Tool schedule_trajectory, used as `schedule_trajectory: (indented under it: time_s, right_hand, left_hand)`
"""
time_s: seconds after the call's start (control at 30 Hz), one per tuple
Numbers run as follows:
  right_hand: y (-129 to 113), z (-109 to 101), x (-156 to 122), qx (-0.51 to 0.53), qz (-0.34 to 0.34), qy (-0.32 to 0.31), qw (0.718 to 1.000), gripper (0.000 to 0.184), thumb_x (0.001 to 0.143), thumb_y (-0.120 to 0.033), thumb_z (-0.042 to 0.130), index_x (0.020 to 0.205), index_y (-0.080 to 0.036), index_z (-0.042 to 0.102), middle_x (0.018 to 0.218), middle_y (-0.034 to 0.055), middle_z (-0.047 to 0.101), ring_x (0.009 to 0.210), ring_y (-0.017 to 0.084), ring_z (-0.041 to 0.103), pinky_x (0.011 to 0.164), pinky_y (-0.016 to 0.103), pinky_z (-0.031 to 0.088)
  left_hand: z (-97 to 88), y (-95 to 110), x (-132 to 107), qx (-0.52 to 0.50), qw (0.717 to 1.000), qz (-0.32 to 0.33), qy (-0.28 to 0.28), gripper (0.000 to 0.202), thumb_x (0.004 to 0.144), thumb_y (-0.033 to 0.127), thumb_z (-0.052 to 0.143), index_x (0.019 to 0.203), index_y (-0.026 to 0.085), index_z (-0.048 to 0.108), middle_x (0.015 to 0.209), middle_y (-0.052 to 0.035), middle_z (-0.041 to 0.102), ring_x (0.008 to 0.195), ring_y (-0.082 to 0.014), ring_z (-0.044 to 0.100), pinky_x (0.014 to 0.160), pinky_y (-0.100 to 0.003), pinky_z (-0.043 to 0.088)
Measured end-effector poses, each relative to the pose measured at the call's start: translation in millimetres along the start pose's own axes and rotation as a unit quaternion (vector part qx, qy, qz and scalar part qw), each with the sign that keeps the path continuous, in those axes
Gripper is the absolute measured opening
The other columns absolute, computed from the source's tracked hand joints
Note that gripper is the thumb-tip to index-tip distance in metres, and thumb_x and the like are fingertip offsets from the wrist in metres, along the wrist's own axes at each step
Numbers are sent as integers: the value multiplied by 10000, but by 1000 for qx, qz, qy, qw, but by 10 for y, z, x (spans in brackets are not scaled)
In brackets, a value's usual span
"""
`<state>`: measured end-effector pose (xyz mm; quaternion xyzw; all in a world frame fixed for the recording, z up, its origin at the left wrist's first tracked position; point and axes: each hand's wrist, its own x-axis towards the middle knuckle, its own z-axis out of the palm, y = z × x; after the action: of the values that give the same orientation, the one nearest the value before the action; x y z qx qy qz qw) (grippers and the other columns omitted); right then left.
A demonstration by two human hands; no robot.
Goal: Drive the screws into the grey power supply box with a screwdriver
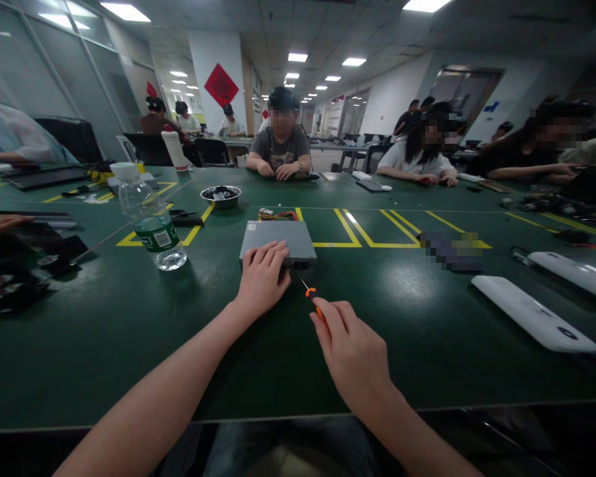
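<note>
A grey metal computer power supply unit (pixel 298 235) lies on the green table in front of me, with a bundle of coloured cables (pixel 281 215) at its far side. My left hand (pixel 263 278) is on its near left part, fingers over the top and thumb down by the front face, near the black power socket (pixel 301 264). In my right hand (pixel 352 338) is a screwdriver with an orange and black handle (pixel 311 293). Its thin shaft points up and left at the unit's front face. Whether the tip touches is too small to tell.
A water bottle (pixel 159 232) stands to the left, with a metal bowl (pixel 220 196) of small parts behind it. Two white devices (pixel 531 311) lie on the right. Yellow tape (pixel 328 245) marks the table. A person (pixel 281 146) sits opposite; others sit on both sides.
</note>
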<state>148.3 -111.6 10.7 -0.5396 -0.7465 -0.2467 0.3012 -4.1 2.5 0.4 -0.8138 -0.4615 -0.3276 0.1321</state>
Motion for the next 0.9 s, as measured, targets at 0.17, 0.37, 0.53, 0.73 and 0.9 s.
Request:
schedule_trajectory:
  time_s: [0.17, 0.37, 0.53, 0.73, 0.9]
  right_hand:
    - [-120, 68, -70, 29, 56, -57, 996, 290, 887, -324, 403, 1048, -131, 547, 785, 59, 601, 524, 135, 582, 414, 235, 453]
    - [-268, 108, -178, 60, 37, -54, 996, 370, 831, -87, 369, 1194, -104, 441, 1146, 182, 505, 975, 239, 565, 720, 352, 536]
    - [-294, 86, -114, 90, 27, -18, 995, 327, 838, -100, 405, 1155, -126, 482, 1031, 153, 565, 859, 216, 593, 676, 337, 532]
    - [-223, 49, -40, 110, 106, -27, 988, 235, 882, -246, 396, 1025, -161, 562, 883, 86, 593, 591, 146, 604, 458, 253, 492]
    - [-259, -40, -22, 184, 103, -66, 975, 307, 829, -215, 441, 1117, -110, 470, 1129, 188, 494, 905, 235, 606, 644, 340, 558]
  left_hand:
    - [-9, 10, 0, -2, 1000, -6, -1, 329, 802, 216, 471, 1129, 195, 495, 1268, -65, 520, 1183, -238, 427, 967, -424, 272]
    - [-15, 18, 5, -5, 1000, -8, 0, 327, 802, 219, 469, 1127, 195, 494, 1261, -67, 526, 1184, -236, 427, 965, -423, 273]
    - [-14, 17, 8, -7, 1000, -4, 0, 325, 804, 224, 473, 1126, 192, 496, 1257, -64, 529, 1179, -236, 430, 959, -420, 280]
    - [10, 21, 6, -6, 1000, 2, 9, 352, 795, 241, 491, 1143, 188, 497, 1256, -92, 526, 1173, -258, 440, 950, -443, 284]
    - [42, 18, 7, 11, 1000, 1, 11, 345, 808, 273, 496, 1144, 193, 491, 1251, -89, 531, 1174, -265, 438, 945, -445, 279]
